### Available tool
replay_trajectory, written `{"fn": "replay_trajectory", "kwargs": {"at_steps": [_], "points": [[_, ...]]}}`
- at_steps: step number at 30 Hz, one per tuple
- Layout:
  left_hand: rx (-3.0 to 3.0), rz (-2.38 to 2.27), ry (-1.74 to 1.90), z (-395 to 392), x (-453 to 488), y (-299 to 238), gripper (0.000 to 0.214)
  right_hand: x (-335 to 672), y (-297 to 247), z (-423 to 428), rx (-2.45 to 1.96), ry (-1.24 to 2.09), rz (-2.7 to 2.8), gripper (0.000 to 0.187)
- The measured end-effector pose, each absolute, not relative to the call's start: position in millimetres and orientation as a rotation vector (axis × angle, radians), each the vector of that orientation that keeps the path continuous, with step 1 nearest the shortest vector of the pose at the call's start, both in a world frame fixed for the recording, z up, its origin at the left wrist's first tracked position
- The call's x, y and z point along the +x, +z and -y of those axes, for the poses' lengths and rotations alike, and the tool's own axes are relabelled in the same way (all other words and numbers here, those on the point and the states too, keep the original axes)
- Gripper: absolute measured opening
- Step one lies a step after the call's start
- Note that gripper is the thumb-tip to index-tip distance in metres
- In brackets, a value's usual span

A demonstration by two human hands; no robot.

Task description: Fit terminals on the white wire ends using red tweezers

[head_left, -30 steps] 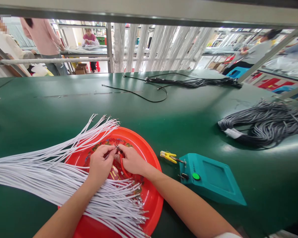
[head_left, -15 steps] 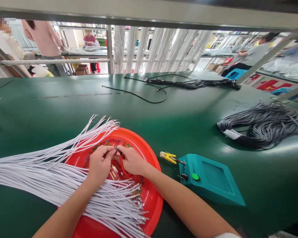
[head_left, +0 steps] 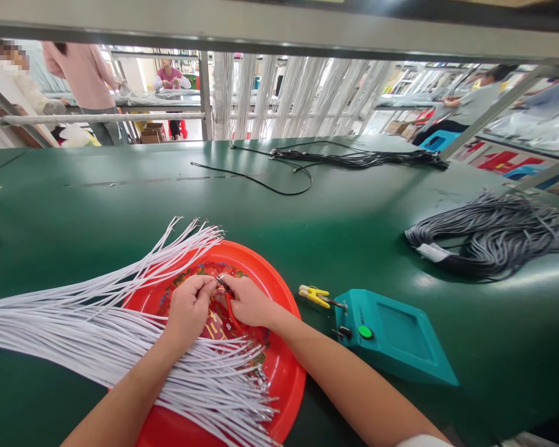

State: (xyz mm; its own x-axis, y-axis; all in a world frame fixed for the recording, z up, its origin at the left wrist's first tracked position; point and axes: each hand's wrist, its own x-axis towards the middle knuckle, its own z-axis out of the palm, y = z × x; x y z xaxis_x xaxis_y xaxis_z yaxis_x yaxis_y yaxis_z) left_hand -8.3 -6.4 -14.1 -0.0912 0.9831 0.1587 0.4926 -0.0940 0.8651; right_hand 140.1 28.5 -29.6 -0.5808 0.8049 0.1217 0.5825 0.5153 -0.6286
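Both my hands meet over a red round tray (head_left: 279, 292) near the front of the green table. My left hand (head_left: 187, 310) is closed, pinching the end of a white cable. My right hand (head_left: 249, 301) is closed on small red-handled cutters (head_left: 233, 315), their dark tip at the cable end between my fingers. A wide fan of white cables (head_left: 74, 316) lies across the tray and spreads to the left, with bare metal ends towards the tray's near and far sides.
A teal box with a green button (head_left: 391, 335) and a yellow clip (head_left: 314, 294) lie right of the tray. A grey cable coil (head_left: 494, 233) sits at right, black cables (head_left: 354, 157) at the back. Several people work at benches beyond the frame.
Hardly anything has changed: my hands stay together over the tray, with only tiny finger shifts at the cable end.
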Motion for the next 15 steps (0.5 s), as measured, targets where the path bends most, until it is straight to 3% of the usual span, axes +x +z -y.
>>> {"fn": "replay_trajectory", "kwargs": {"at_steps": [7,10,15], "points": [[1.591,-1.639,1.157,5.7,-7.7,-15.1,0.021,143.0,-29.4,-32.3,-1.069,0.972,2.17,0.007],[1.54,-1.67,1.182,5.1,-8.3,-18.0,0.023,142.8,-27.5,-36.0,-0.965,1.206,1.892,0.014],[1.543,-1.666,1.177,5.4,-8.0,-21.0,0.023,136.5,-24.1,-37.0,-0.884,1.303,1.354,0.016]]}}
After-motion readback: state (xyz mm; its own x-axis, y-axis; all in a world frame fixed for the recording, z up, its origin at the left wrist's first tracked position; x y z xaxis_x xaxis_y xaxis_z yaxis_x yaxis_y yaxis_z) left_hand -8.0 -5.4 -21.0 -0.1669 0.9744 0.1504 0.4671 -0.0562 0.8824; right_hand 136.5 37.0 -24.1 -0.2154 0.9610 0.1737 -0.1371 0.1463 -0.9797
